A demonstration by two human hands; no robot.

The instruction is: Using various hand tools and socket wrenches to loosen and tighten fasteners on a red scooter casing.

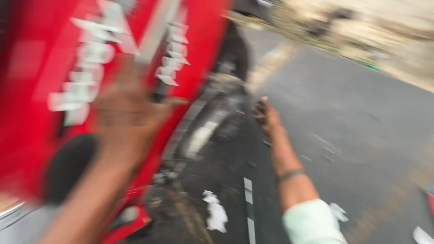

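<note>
From my feed, everything is badly smeared by motion. Far left, a large red panel [40, 90] with pale lettering fills most of that side; I take it for a vehicle's bodywork, tilted across the frame, with a dark rounded patch low on it. My left hand [129, 108] is raised in front of that red panel, back of the hand toward the camera, fingers [174, 103] reaching toward a pale slanted bar [153, 31] and a dark slot just beneath it. The blur is too strong for me to tell whether the hand is touching the panel or gripping anything, or how far the fingers are spread.

Just right of the panel sits a dark, grimy mass, possibly a tyre [212, 117] and its surround, running down to wet, dirty ground. A scrap of white litter [216, 214] lies on the road [352, 117] below it, beside a short white painted stripe [248, 199].

Further right, my right hand [266, 115] stretches forward over the asphalt, well apart from the red panel, fingers loosely together and holding nothing. A dark band [289, 175] circles the wrist, and a pale green sleeve [312, 223] covers the forearm below it. Beyond, the grey road runs to a sandy verge [389, 31].
</note>
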